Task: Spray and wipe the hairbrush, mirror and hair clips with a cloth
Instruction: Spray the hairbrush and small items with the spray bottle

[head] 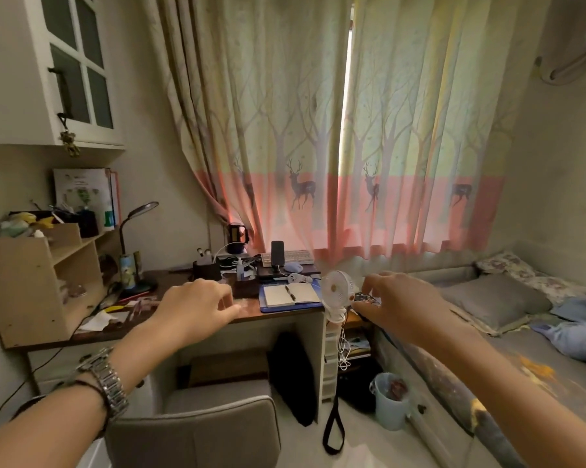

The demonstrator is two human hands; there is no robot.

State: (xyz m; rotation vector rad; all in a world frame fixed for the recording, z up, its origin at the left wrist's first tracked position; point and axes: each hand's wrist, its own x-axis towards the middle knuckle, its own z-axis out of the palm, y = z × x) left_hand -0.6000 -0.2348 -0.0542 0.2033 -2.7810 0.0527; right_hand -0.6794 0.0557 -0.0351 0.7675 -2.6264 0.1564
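Observation:
My right hand [399, 298] reaches forward at the desk's right end and pinches a small dark patterned object [366, 297], which looks like a hair clip. My left hand [197, 309] hovers over the brown desk [183, 275] with fingers loosely curled and nothing in them. Some small pinkish items [143, 304] lie on the desk left of that hand; what they are is unclear. A small clear bottle [239, 269] stands among the clutter at the back. I cannot make out a hairbrush, mirror or cloth.
A white clip fan [335, 287] sits on the desk's right edge beside my right hand. An open notebook [291, 295] lies left of it. A wooden shelf unit [31, 282] stands at left, a grey chair [197, 430] below me, a bed [521, 332] at right, and a bin [391, 400] on the floor.

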